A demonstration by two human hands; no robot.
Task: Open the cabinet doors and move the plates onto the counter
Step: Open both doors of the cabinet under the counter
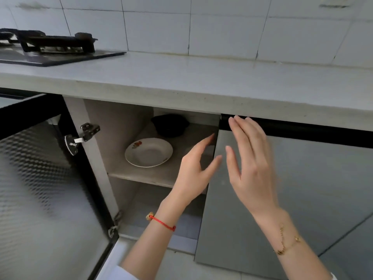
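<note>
No text, label, brand, number or sign can be read anywhere in this view. The white plate (149, 152) on the cabinet shelf bears only a small red and green painted motif near its rim, with no lettering that can be made out.

Home kitchen: gas stove (50, 45), tiled wall (222, 25), counter (201, 81).

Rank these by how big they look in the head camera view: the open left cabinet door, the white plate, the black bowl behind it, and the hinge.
1. Open left cabinet door, though it is nearest the camera.
2. White plate.
3. Black bowl, partly in shadow, so its full extent is unsure.
4. Hinge.
</note>
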